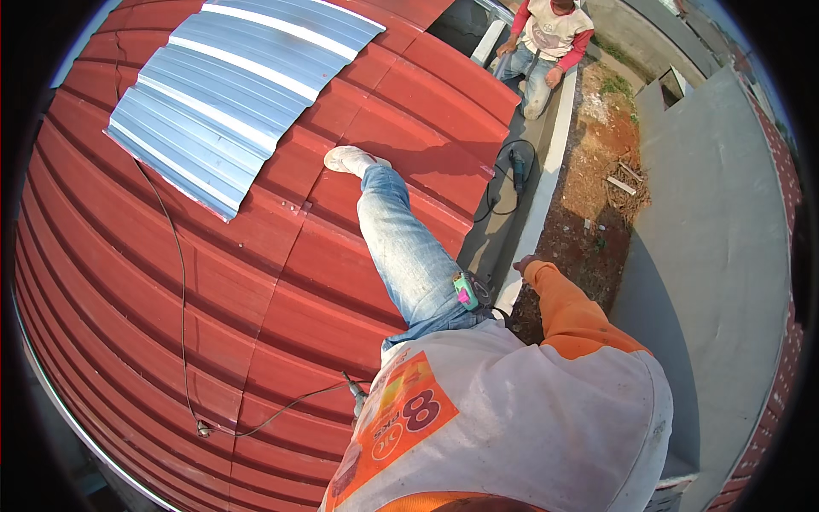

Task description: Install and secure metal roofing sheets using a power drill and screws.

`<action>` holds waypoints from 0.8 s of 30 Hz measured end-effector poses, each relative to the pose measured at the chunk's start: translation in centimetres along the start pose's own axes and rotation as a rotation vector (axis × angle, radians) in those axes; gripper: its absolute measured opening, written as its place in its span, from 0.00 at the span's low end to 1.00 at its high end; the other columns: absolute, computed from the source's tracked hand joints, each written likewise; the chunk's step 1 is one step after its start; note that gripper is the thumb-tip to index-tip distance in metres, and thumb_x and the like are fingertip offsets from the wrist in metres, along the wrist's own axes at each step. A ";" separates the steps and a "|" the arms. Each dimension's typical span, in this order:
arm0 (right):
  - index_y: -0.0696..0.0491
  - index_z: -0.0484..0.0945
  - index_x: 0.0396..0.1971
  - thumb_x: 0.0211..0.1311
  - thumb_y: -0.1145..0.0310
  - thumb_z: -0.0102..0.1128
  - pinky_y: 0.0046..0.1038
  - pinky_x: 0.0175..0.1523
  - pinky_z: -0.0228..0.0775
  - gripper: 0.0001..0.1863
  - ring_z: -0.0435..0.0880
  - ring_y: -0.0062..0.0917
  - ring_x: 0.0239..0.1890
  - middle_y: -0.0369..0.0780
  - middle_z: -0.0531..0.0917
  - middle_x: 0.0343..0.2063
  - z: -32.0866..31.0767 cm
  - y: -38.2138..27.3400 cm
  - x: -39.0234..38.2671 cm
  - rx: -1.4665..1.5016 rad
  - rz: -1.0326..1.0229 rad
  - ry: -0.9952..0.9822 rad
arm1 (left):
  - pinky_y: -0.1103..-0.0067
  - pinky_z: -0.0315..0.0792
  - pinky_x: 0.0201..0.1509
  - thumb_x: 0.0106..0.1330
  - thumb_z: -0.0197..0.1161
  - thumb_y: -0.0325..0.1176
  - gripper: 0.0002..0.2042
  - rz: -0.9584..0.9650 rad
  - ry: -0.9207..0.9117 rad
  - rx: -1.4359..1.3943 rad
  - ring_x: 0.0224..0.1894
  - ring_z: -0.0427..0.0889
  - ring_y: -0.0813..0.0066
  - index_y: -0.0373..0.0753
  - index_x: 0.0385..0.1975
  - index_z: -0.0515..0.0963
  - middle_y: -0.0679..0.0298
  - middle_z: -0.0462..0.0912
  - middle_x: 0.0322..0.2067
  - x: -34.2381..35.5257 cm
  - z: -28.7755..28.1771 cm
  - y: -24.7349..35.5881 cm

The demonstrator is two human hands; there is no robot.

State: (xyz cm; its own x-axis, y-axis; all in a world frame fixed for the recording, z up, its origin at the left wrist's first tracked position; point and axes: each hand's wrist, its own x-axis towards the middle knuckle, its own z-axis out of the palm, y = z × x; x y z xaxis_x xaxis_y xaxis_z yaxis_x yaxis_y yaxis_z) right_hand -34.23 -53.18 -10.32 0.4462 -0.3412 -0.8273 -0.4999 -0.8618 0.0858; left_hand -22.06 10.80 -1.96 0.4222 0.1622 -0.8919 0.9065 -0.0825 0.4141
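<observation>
My right arm, in an orange sleeve, reaches out over the roof's right edge. My right hand (525, 264) is at the pale ledge (541, 213) beside the gutter; it looks to touch it, but the fingers are too small and dark to make out. My left hand is outside the picture. At my waist sits a green and pink tape measure (465, 291). My leg in faded jeans stretches across the red ribbed metal roof (316, 273). Close to my left side lies a corded power tool (357, 396), partly hidden by my shirt.
A loose silver corrugated sheet (247, 85) lies on the roof ahead. A black cable (182, 282) runs along the left. Another power tool (518, 171) with coiled cord rests in the gutter. A co-worker (546, 51) sits at the far edge. Bare soil (597, 196) and a grey wall (708, 222) lie below right.
</observation>
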 end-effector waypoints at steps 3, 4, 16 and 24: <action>0.53 0.73 0.52 0.67 0.56 0.49 0.42 0.37 0.77 0.20 0.84 0.37 0.38 0.47 0.81 0.40 0.3 1.9 -4.7 0.289 0.252 -0.161 | 0.70 0.78 0.42 0.50 0.61 0.68 0.38 -0.011 -0.001 0.076 0.39 0.82 0.61 0.37 0.47 0.76 0.56 0.81 0.41 0.6 -0.6 -0.3; 0.53 0.73 0.53 0.67 0.55 0.50 0.41 0.35 0.76 0.21 0.83 0.37 0.36 0.47 0.81 0.39 3.1 5.5 -5.2 0.081 0.137 -0.200 | 0.70 0.78 0.42 0.50 0.61 0.68 0.38 -0.024 -0.010 0.097 0.39 0.82 0.61 0.37 0.48 0.76 0.56 0.81 0.41 0.5 -0.6 -0.3; 0.51 0.73 0.54 0.62 0.55 0.57 0.35 0.37 0.73 0.23 0.80 0.29 0.30 0.41 0.81 0.35 -10.8 1.6 -4.0 1.046 0.382 0.140 | 0.71 0.77 0.43 0.49 0.62 0.69 0.40 -0.133 -0.017 0.259 0.40 0.82 0.61 0.35 0.48 0.76 0.55 0.81 0.42 1.2 -2.0 -2.3; 0.51 0.74 0.54 0.57 0.54 0.63 0.34 0.36 0.77 0.27 0.85 0.30 0.30 0.44 0.84 0.37 -8.5 2.2 -5.3 1.077 0.400 0.264 | 0.71 0.77 0.44 0.48 0.62 0.69 0.41 -0.171 -0.029 0.350 0.40 0.82 0.62 0.34 0.48 0.76 0.55 0.81 0.42 2.2 -1.6 -2.4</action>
State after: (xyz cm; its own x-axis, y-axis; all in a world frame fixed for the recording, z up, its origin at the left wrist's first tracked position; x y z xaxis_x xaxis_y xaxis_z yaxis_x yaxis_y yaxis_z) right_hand -31.42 -56.41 -1.00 0.1919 -0.6914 -0.6965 -0.9516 0.0426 -0.3045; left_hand -23.31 12.94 -4.68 0.2599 0.1755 -0.9496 0.9047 -0.3880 0.1759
